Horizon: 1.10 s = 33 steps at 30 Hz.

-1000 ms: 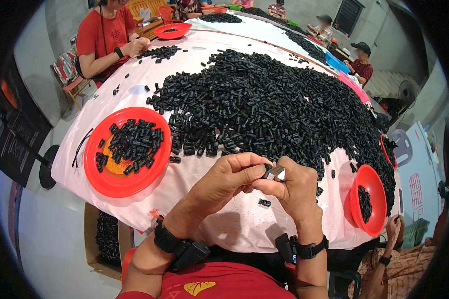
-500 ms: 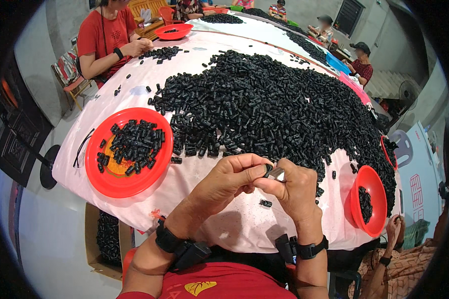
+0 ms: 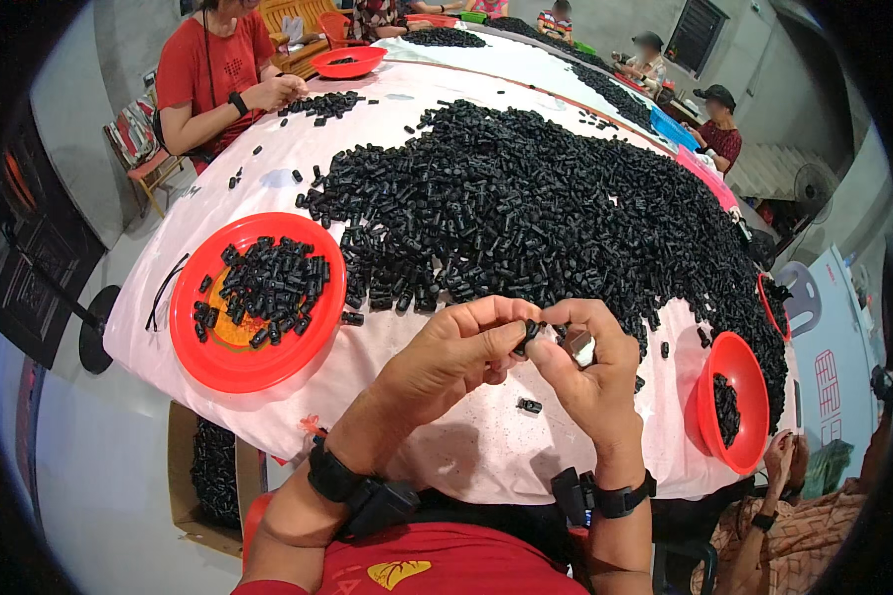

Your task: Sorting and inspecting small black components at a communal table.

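My left hand (image 3: 451,357) pinches a small black plastic cylinder (image 3: 527,335) between thumb and fingertips. Close beside it, my right hand (image 3: 601,382) is closed around a shiny silver metal piece (image 3: 579,345), whose exact kind I cannot make out. Both hands are held over the near part of the pink-covered table (image 3: 486,466). Just below them lies one loose black cylinder (image 3: 530,406). Beyond my fingers spreads a big heap of such black cylinders (image 3: 526,208).
A red plate (image 3: 191,342) bearing black cylinders sits at left, a red bowl (image 3: 747,426) with more at right. An open cardboard box (image 3: 182,486) of black parts stands below the table's left side. Several people work around the table; a co-worker's hands (image 3: 782,461) show at lower right.
My fingertips have drawn slightly apart, and my right hand has shifted a little right. The silver piece has turned, and the black cylinder shows more plainly in my left fingertips.
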Each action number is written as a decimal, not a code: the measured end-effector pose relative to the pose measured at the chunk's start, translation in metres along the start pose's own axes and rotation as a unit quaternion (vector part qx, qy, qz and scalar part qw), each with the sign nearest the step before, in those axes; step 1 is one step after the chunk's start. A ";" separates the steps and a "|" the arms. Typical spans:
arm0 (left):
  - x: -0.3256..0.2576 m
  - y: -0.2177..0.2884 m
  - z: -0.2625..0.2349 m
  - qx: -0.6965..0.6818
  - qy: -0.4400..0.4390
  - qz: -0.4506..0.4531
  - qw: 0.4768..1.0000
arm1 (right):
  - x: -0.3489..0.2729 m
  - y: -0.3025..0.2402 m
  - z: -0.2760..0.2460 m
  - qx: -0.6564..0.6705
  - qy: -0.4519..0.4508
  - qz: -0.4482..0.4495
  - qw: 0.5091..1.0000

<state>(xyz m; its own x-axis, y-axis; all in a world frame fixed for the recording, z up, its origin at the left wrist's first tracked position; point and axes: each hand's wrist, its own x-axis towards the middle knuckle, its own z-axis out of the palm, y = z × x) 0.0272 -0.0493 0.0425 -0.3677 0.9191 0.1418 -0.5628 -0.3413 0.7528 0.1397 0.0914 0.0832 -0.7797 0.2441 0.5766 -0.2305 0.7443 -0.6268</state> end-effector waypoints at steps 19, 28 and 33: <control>0.003 0.000 0.009 -0.022 0.047 0.038 0.998 | -0.001 0.006 0.010 0.173 0.025 0.120 0.977; 0.002 0.000 0.005 0.023 0.037 0.060 0.997 | 0.000 -0.010 -0.001 0.044 -0.026 0.065 0.997; 0.001 0.001 0.010 0.043 0.005 0.027 0.999 | -0.003 0.004 -0.001 -0.025 -0.037 0.035 0.998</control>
<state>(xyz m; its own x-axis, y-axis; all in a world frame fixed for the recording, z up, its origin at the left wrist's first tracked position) 0.0336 -0.0470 0.0495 -0.4033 0.8978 0.1767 -0.4761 -0.3708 0.7974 0.1415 0.0938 0.0796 -0.8343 0.2517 0.4906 -0.1460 0.7571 -0.6368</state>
